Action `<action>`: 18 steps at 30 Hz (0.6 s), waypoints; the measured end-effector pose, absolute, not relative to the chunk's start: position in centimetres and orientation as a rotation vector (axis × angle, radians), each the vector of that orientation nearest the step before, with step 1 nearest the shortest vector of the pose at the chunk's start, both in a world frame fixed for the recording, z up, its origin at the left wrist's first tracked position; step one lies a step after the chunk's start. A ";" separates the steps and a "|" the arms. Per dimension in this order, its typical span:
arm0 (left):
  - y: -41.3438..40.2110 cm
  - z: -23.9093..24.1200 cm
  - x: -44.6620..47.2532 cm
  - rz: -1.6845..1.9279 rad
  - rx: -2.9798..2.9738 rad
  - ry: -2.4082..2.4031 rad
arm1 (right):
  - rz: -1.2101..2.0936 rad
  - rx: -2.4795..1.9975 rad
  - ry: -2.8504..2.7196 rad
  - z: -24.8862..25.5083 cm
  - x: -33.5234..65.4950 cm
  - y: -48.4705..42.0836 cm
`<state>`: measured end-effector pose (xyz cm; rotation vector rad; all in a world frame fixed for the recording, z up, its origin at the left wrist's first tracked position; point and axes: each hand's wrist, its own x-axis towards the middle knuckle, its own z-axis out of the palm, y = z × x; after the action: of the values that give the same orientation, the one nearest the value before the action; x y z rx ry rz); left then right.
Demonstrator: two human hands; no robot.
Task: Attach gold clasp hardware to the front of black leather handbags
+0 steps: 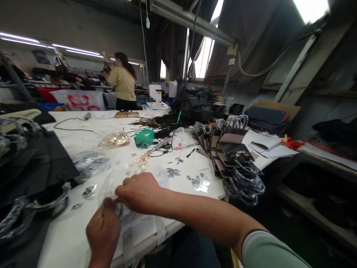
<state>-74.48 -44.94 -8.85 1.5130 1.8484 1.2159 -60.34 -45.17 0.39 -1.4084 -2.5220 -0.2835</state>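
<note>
Near the table's front edge, both my hands are closed on a clear plastic bag (107,182). My left hand (104,227) pinches it from below, thumb up. Just above and to the right, my right hand (141,191) grips it with bent fingers, the forearm reaching across from the right. What lies inside the bag is mostly hidden by my hands. Small silvery metal pieces (89,191) lie to the left of the bag, and flat grey metal plates (173,172) lie beyond my right wrist. Gold-coloured fittings (143,156) are scattered farther back.
Black panels with plastic-wrapped handles (47,203) crowd the left side. More wrapped handles (245,182) and dark pieces stand at the right edge. A green box (144,138), a bag of gold parts (114,140) and black cords (158,123) lie farther back. A person (122,82) stands beyond the table.
</note>
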 end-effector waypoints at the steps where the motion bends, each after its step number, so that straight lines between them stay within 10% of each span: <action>1: -44.9 -8.8 -74.4 1.211 1.522 1.837 | -0.253 -1.437 -2.523 0.6 -60.0 -45.1; 18: -45.0 -9.6 -75.2 1.210 1.635 1.789 | 0.081 -1.472 -2.043 5.7 -57.6 -47.2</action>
<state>-75.21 -45.02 -9.56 1.6350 1.7890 1.2097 -57.63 -47.19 5.66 -1.4718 -2.0426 0.0813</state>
